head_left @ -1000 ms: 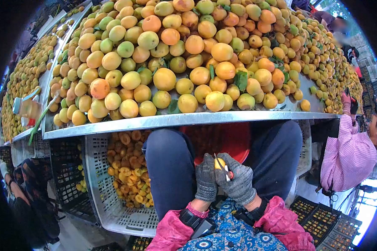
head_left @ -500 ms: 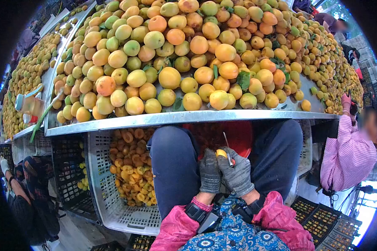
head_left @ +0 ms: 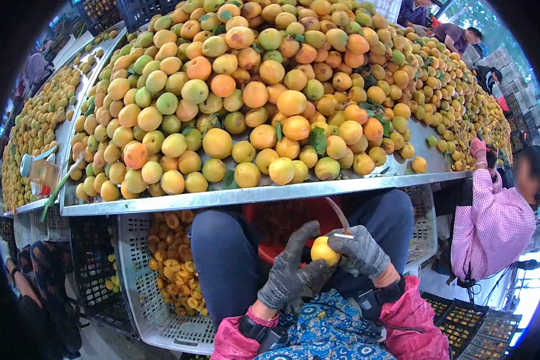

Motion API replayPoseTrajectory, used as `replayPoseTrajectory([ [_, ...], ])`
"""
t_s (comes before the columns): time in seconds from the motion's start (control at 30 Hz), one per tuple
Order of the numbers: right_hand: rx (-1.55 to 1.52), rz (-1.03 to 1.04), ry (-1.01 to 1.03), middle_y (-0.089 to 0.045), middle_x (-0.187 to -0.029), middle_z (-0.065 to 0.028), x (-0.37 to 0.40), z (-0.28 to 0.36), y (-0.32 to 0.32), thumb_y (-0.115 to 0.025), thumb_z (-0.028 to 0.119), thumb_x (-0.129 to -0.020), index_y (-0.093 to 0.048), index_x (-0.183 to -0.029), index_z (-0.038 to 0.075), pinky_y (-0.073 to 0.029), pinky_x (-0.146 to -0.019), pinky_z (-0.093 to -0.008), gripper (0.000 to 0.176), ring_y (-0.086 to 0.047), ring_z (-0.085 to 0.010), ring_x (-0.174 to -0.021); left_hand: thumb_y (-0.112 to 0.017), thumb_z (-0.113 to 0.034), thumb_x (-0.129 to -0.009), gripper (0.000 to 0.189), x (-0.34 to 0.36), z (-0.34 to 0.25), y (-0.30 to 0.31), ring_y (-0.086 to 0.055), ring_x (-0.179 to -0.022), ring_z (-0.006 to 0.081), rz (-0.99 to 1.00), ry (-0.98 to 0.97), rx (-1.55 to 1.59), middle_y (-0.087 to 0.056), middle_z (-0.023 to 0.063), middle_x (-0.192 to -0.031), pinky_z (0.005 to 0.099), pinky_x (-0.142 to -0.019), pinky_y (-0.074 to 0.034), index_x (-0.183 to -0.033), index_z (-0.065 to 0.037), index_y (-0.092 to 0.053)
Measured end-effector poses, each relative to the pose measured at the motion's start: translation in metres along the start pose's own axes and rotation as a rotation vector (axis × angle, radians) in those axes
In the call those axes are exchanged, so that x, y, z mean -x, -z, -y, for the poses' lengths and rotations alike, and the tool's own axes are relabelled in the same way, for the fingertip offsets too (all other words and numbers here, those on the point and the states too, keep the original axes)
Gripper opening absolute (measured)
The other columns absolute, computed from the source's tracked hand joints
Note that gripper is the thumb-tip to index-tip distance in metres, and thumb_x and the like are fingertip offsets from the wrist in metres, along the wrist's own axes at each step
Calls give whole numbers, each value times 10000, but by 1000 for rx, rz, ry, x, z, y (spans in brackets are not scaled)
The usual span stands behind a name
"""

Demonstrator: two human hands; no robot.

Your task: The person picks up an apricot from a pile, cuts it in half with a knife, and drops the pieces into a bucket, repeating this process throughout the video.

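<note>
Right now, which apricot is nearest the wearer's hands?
The yellow apricot between left hand and right hand; the heaped apricots lie farther off, on the metal table.

Can see a pretty crammed workspace tbh; big metal-edged table [head_left: 270, 192] right across the middle, plus a second metal table [head_left: 64, 134] off to the left; pale grey floor [head_left: 110, 344] down low; black crates [head_left: 97, 13] up at the back left, pale stacked crates [head_left: 503, 62] back right; super bright white light [head_left: 531, 303] along the right edge, kinda blue-green up top
</note>
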State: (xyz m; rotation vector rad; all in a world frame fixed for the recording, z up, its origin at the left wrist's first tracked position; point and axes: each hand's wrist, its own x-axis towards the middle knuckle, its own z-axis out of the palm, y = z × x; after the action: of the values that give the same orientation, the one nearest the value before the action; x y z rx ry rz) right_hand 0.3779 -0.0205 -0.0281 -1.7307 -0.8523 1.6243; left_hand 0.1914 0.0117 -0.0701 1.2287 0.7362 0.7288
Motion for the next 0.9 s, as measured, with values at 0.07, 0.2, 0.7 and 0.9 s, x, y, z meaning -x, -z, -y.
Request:
replayPoseTrajectory([
  [0.07, 137, 67, -16, -634, -716, 11, 2, 11, 7, -638, 382, -861, -707, -944, 5, -445, -556, -234, 392, -551, -71, -636, -699, -152, -796, 605, -1, 9, -1, -535, -1133, 253, 98, -65, -83, -529, 145, -1240, 353, -956, -437, -1333, -53, -439],
  [0.2, 84, 85, -162, -610, -657, -20, 6, 20, 9, -634, 355, -875, -675, -928, 21, -422, -464, -244, 341, -529, -70, -528, -710, -188, -788, 565, -4, 11, -6, -554, -1090, 239, 77, 22, 49, -556, 118, -1150, 351, -943, -447, -1269, -27, -462],
  [0.7, 663, -202, 605, -635, -720, -185, 41, -23, -11, -692, 247, -806, -575, -1131, 35, -489, -545, -421, 405, -640, -344, -635, -640, -463, -848, 678, 7, 12, -20, -605, -999, 213, -149, 191, 780, -591, 101, -1158, 338, -864, -492, -1326, -27, -435],
  [0.9, 771, -96, 601, -634, -713, -179, 48, -12, 0, -634, 315, -844, -603, -1096, 53, -500, -564, -431, 365, -635, -347, -633, -577, -432, -902, 597, 12, -2, -14, -559, -1044, 179, -46, 125, 347, -561, 93, -1167, 310, -941, -435, -1317, -24, -447],
])
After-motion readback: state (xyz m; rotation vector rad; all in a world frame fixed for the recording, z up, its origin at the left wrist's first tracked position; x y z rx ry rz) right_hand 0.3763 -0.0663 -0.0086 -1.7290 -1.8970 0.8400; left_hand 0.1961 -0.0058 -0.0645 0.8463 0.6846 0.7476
